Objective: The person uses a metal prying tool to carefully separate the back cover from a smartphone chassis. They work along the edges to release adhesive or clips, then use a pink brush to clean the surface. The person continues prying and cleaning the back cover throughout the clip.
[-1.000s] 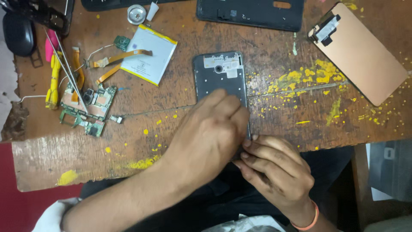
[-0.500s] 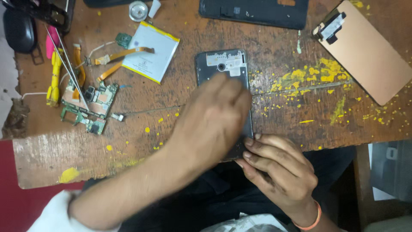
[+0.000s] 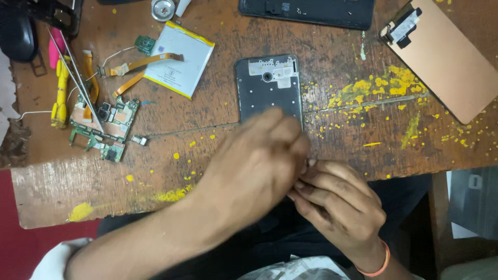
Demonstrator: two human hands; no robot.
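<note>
The opened phone frame point(image 3: 268, 88) lies flat near the front edge of the worn wooden table point(image 3: 337, 135), its lower end hidden under the left hand point(image 3: 254, 171), whose curled fingers meet those of the right hand point(image 3: 337, 202); what they pinch, I cannot tell. The frame looks light, thin and stiff, probably easy to bend, best held by its long side edges
</note>
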